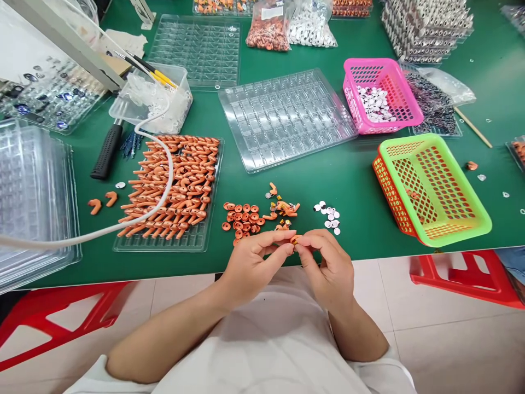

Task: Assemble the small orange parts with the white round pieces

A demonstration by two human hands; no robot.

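Close to the table's front edge, my left hand [255,260] and my right hand [331,267] meet fingertip to fingertip. Both pinch one small orange earbud part [295,239] with a bit of yellow on it; fingers cover most of it. Just beyond them lies a loose cluster of orange earbud shells [287,208], some with yellow and dark pieces. Left of that cluster are several round orange caps [243,216]. Small white discs [332,214] are scattered to the right. Further left, a clear tray holds rows of orange earbud shells [176,183].
An empty-looking clear tray [287,117] lies mid-table. A pink basket [353,117] holds white discs; a green basket [459,232] sits nested in a red one. At left are a black-handled tool [107,152], a plastic box [186,104] and stacked trays [36,202]. A white cable [170,169] arches over the earbud tray.
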